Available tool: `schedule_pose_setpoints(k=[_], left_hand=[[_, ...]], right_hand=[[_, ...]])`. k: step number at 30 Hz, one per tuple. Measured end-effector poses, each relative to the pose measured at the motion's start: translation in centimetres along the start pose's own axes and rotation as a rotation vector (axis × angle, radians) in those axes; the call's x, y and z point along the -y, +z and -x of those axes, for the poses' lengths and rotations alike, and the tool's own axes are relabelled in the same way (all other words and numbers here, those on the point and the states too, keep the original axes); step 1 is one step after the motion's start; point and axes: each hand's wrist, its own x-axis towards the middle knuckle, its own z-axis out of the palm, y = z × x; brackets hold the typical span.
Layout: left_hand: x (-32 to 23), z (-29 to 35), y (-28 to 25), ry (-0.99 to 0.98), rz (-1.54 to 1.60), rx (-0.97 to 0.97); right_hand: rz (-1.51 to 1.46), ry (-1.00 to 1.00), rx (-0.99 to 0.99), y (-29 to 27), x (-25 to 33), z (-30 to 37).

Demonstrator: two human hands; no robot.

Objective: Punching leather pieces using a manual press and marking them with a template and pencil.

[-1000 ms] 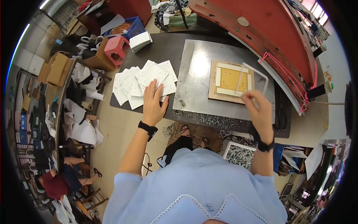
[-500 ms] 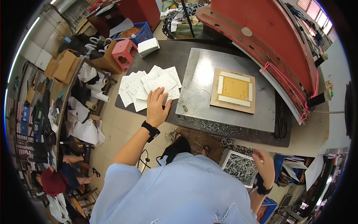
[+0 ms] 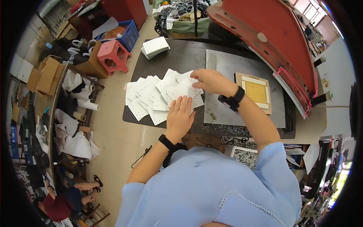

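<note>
A loose, fanned heap of white punched cards (image 3: 153, 96) lies on the dark tabletop in front of me. My left hand (image 3: 180, 118) rests on the heap's near side, fingers stretched flat over the upper cards. Reaching in from the right, my right hand (image 3: 213, 81) is at the heap's right edge. Its fingers are curved, with thumb and forefinger apart by the top cards. No card is visibly gripped there. To the right, a wooden board with a yellow plate (image 3: 257, 92) and pale strips sits on a grey metal sheet (image 3: 223, 113).
A neat stack of white cards (image 3: 155, 46) stands at the back of the table. A large red machine part (image 3: 261, 34) overhangs the right side. Beyond the table are a pink stool (image 3: 112, 56) and blue crate (image 3: 126, 36). A bin of metal scraps (image 3: 245, 157) stands below.
My right hand has swung up from beside the scrap bin to the right edge of the card heap. My left hand stays on the cards. The view has shifted left.
</note>
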Motion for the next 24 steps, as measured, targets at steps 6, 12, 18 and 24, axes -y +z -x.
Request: schedule_pose_setpoints(k=[6, 12, 18, 24], left_hand=[[2.8, 0.5, -0.6, 0.073, 0.128, 0.019], [3.3, 0.5, -0.7, 0.058, 0.180, 0.040], [3.5, 0.6, -0.6, 0.064, 0.192, 0.044], [3.4, 0.4, -0.8, 0.061, 0.162, 0.051]], right_hand=[[-0.186, 0.117, 0.026, 3.7, -0.8, -2.1], [0.036, 0.146, -0.127, 2.0, -1.2, -3.2], [0.002, 0.061, 0.045, 3.3, -0.1, -2.9], [-0.138, 0.055, -0.022, 2.8, -1.0, -3.9]])
